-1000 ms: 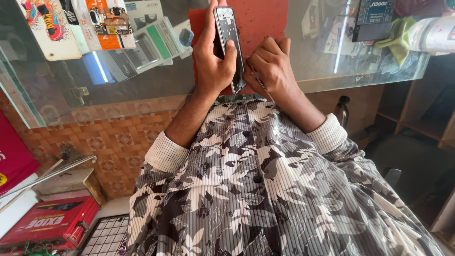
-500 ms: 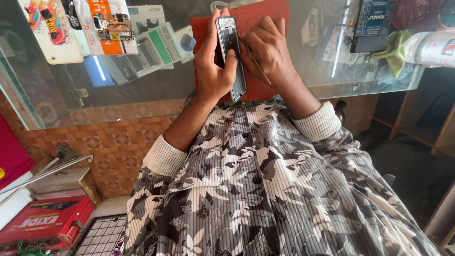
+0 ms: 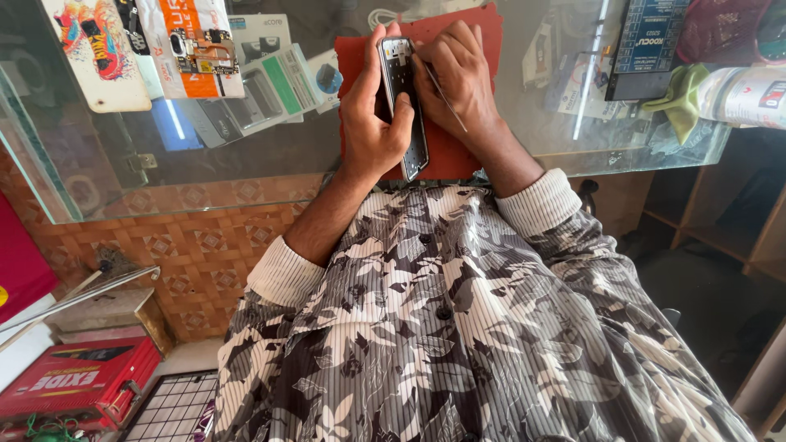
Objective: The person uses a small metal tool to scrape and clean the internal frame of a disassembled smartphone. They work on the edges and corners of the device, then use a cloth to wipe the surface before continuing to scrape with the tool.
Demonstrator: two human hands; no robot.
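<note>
Hands lowered slightly; left hand (image 3: 370, 123) grips slim phone frame (image 3: 404, 106) (glossy black).

Bright daylight, glass (image 3: 205, 176) glare, maybe edge-warped

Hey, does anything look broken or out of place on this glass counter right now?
The phone in the left hand lies open, back cover off. A bare circuit board sits loose on a packet. Otherwise nothing spilled.

On the glass counter (image 3: 270, 176) lies a red mat (image 3: 458, 155). At the left are a colourful phone cover (image 3: 94, 53) and a small circuit board (image 3: 201, 51). At the right lies a green cloth (image 3: 684, 102). A red box (image 3: 74, 389) stands below, left.
</note>
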